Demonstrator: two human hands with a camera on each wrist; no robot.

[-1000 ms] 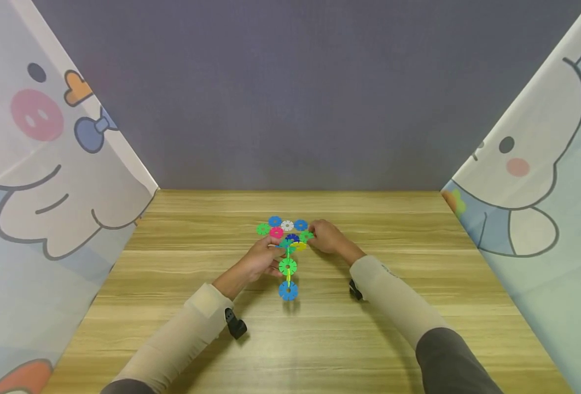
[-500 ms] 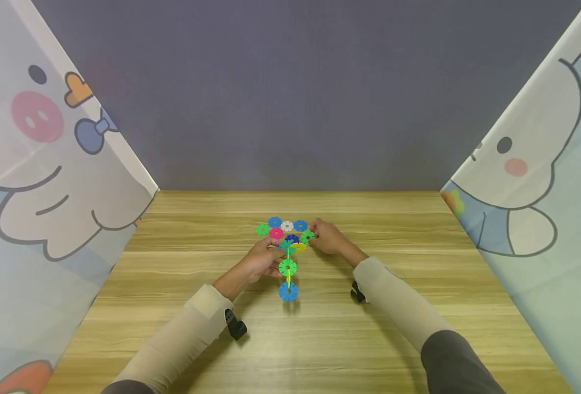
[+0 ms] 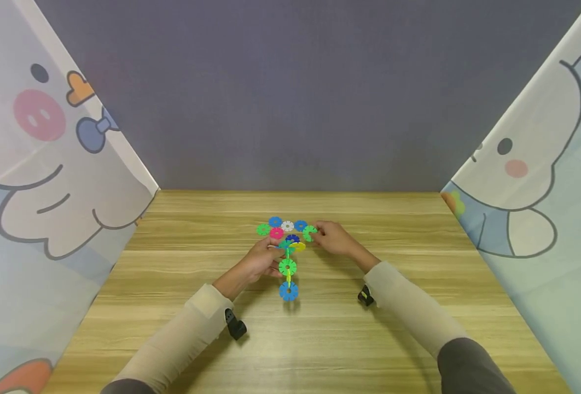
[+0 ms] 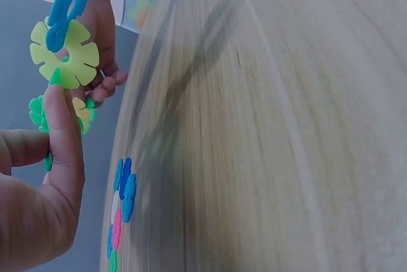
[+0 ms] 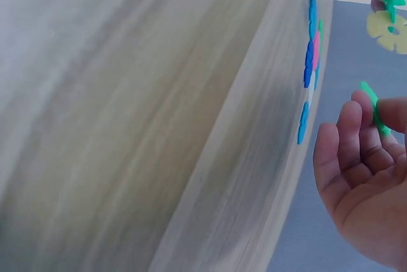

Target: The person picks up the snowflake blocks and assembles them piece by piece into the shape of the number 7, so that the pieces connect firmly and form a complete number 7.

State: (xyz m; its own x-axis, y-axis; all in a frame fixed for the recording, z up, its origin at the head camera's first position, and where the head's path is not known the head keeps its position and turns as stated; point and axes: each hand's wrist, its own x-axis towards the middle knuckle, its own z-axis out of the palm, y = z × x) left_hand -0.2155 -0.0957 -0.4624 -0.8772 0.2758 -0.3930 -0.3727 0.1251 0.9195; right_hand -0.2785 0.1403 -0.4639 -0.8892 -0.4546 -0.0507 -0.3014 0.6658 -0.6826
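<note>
On the left, a cartoon-printed curtain (image 3: 49, 164) is hanging beside the wooden surface (image 3: 197, 339). The person's left hand (image 3: 262, 261) is pinching the upper part of a stem of snowflake discs (image 3: 288, 268), its fingers (image 4: 63, 126) curling round the piece just under a yellow-green disc (image 4: 65, 54) in the left wrist view; the stem is standing up off the surface near its middle, with a green disc (image 3: 288, 266) partway down and a blue disc (image 3: 288, 290) at the near end. Just beyond the left hand, a flat row of discs (image 3: 280, 227) in green, blue, white and pink is lying on the surface, and the right wrist view is showing that row edge-on (image 5: 310, 62). Further right, the right hand (image 3: 332, 238) is pinching a single green disc (image 3: 309, 233) between thumb and fingertips (image 5: 359, 110), holding it just beside the top of the stem, apart from it by a small gap. The two hands are staying apart, one on each side of the stem. On the far right, another cartoon curtain (image 3: 527, 180) is closing off the scene.
</note>
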